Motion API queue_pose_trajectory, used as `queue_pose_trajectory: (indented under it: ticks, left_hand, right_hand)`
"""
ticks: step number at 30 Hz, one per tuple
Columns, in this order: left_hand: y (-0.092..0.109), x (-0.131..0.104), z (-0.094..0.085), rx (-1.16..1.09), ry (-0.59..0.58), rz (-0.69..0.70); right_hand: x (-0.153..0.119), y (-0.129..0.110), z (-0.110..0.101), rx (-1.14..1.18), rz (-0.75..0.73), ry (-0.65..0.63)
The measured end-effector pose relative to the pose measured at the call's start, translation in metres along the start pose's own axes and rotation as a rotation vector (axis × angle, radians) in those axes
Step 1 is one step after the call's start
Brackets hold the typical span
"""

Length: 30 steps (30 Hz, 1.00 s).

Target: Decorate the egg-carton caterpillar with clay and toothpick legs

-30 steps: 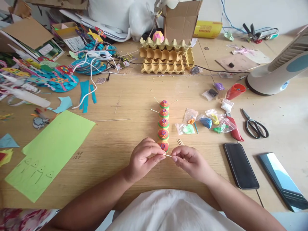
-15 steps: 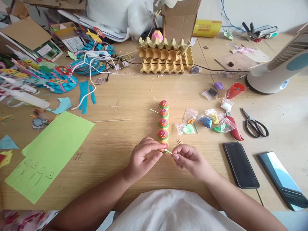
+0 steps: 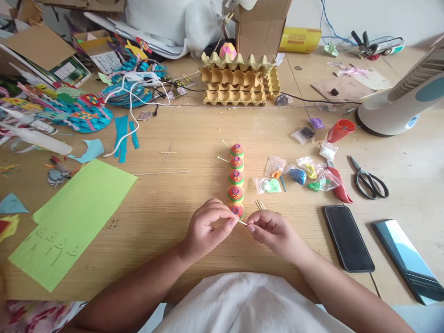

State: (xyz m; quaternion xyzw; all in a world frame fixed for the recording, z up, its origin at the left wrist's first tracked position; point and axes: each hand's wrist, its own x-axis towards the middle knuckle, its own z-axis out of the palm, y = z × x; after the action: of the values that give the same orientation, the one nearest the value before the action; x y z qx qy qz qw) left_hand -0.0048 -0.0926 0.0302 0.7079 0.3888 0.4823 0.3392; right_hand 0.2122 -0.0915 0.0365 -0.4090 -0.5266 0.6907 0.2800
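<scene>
A short pale stick point(image 3: 242, 222) spans the gap between my two hands. My left hand point(image 3: 212, 224) pinches its left end between thumb and index finger, and my right hand point(image 3: 271, 229) pinches the right end. Just beyond my fingertips, a row of red and green domed pieces point(image 3: 236, 177) with blue rings runs away from me on the table. White-tipped sticks point(image 3: 223, 159) poke out from the two farthest domes. The nearest dome point(image 3: 237, 211) is partly covered by my left fingers. Several loose sticks point(image 3: 260, 204) lie behind my right hand.
Bags of coloured clay point(image 3: 297, 175), scissors point(image 3: 369, 179) and two phones point(image 3: 348, 238) lie to the right. Green paper point(image 3: 74, 222) is at the left. Egg cartons point(image 3: 236, 88) stand at the back, and a white fan-like device point(image 3: 385, 111) at the right.
My left thumb and index finger have closed on the stick's left end, covering its white tip, which showed between them before. My right hand has shifted slightly down and left.
</scene>
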Motion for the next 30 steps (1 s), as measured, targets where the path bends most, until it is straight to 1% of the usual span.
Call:
queue_pose_trajectory:
  ticks: [7, 9, 12, 14, 15, 17, 20, 21, 22, 24, 27, 28, 30]
  left_hand:
    - [0.002, 0.003, 0.000, 0.018, -0.016, 0.027]
    - [0.002, 0.003, 0.000, 0.020, -0.019, 0.029]
    - [0.001, 0.001, -0.002, 0.005, -0.034, 0.025]
    - [-0.001, 0.001, -0.003, -0.029, -0.042, -0.001]
    - [-0.001, 0.002, -0.004, -0.047, -0.033, -0.021]
    - [-0.003, 0.004, -0.007, -0.057, 0.037, -0.086]
    - [-0.009, 0.012, -0.016, 0.012, 0.184, -0.258]
    - [-0.013, 0.016, -0.020, 0.051, 0.192, -0.313]
    - [-0.018, 0.021, -0.025, 0.103, 0.170, -0.340]
    - [-0.034, 0.032, -0.036, 0.232, 0.112, -0.327]
    - [-0.068, 0.054, -0.049, 0.380, 0.070, -0.270]
    - [-0.080, 0.062, -0.051, 0.423, 0.073, -0.266]
    - [-0.101, 0.078, -0.050, 0.480, 0.026, -0.255]
  right_hand:
    - [-0.001, -0.004, -0.003, -0.223, -0.078, 0.035]
    - [-0.002, -0.005, -0.004, -0.299, -0.109, 0.026]
    - [-0.001, -0.006, -0.006, -0.392, -0.236, 0.015]
    - [0.000, -0.007, -0.007, -0.424, -0.324, 0.061]
    - [0.000, -0.008, -0.008, -0.415, -0.336, 0.098]
    - [0.002, -0.009, -0.012, -0.307, -0.288, 0.196]
    - [0.005, -0.013, -0.018, -0.002, -0.183, 0.332]
    - [0.008, -0.016, -0.021, 0.090, -0.165, 0.368]
    - [0.010, -0.020, -0.024, 0.164, -0.155, 0.397]
    - [0.019, -0.030, -0.030, 0.263, -0.145, 0.448]
    - [0.044, -0.040, -0.039, 0.307, -0.177, 0.482]
    - [0.054, -0.040, -0.042, 0.310, -0.191, 0.495]
    - [0.078, -0.037, -0.047, 0.297, -0.205, 0.522]
